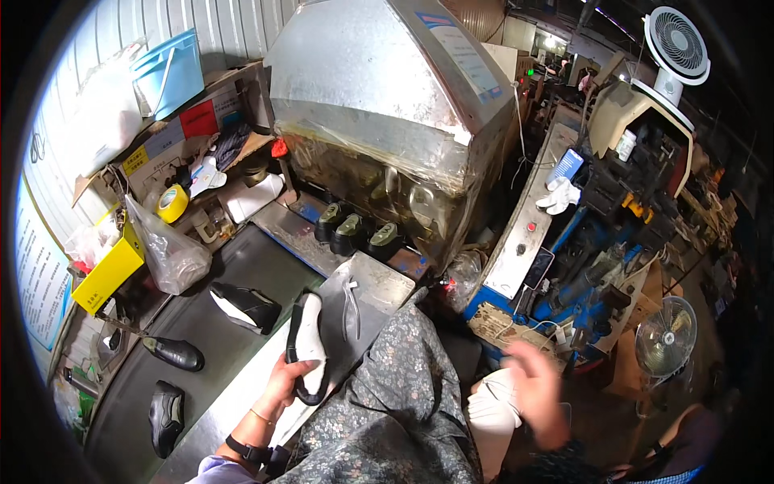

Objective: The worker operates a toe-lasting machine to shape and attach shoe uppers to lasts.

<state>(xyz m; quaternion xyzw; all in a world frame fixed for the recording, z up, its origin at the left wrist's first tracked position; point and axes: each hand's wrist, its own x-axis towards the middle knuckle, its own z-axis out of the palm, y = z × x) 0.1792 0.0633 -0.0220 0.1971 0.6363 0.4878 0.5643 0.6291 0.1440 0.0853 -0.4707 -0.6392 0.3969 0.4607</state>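
My left hand (284, 382) is closed around a black shoe (308, 331), its pale underside facing up above the metal ledge. A thin grey tool, perhaps tweezers or scissors (351, 310), lies on the metal plate just right of that shoe. Out to the right, my right hand (535, 394) is smeared by motion beside a pale cloth surface (493, 403); its fingers cannot be read. On the dark belt to the left, one black shoe (246, 308) lies on its side with a white underside showing. Two more black shoes (174, 352) rest farther left and nearer me.
A metal hood (363, 73) stands ahead, with three dark shoes (349, 232) before it. At left are a yellow box (109, 270), a plastic bag (169, 254) and a blue bucket (169, 77). Machinery (580, 274), a phone (538, 268) and fans (666, 337) stand right.
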